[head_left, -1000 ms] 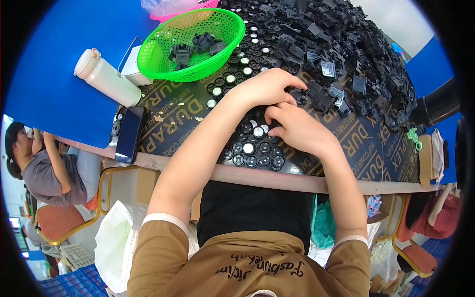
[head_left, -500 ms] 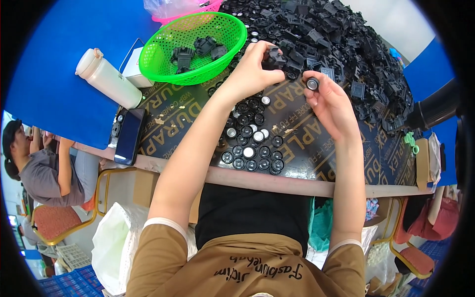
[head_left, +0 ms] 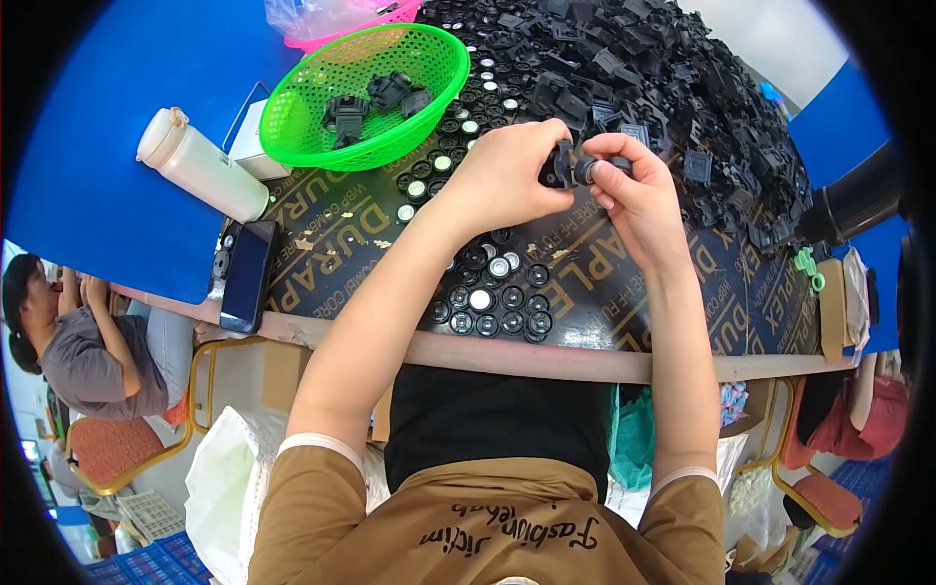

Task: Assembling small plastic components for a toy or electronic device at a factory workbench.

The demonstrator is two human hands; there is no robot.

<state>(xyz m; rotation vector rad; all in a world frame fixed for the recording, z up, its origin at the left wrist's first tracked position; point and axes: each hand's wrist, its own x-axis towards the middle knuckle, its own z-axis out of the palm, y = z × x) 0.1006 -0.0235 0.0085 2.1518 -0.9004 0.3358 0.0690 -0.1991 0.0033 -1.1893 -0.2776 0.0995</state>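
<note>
My left hand (head_left: pixel 517 175) is closed round a black plastic part (head_left: pixel 558 168), a moulded piece like those in the heap. Between thumb and fingers of my right hand (head_left: pixel 636 190) is a small black wheel (head_left: pixel 585 171), held right against that part. Whether the wheel is seated on it I cannot tell. Below my hands, several loose black wheels (head_left: pixel 512 297) lie near the table edge, some with a silvery or white face. More wheels (head_left: pixel 417 188) lie beyond my left forearm. A big heap of black plastic parts (head_left: pixel 634 78) rises just past both hands.
A green mesh basket (head_left: pixel 453 60) holding several black pieces stands at far left, a pink basket (head_left: pixel 409 12) behind it. A white bottle (head_left: pixel 200 166) and a phone (head_left: pixel 250 278) lie left. A black tube (head_left: pixel 853 200) juts in from the right. A person (head_left: pixel 97 341) sits far left.
My two hands have come together. The left moved nearer with its black part, and the right brought the wheel leftward against it. The view has shifted slightly.
</note>
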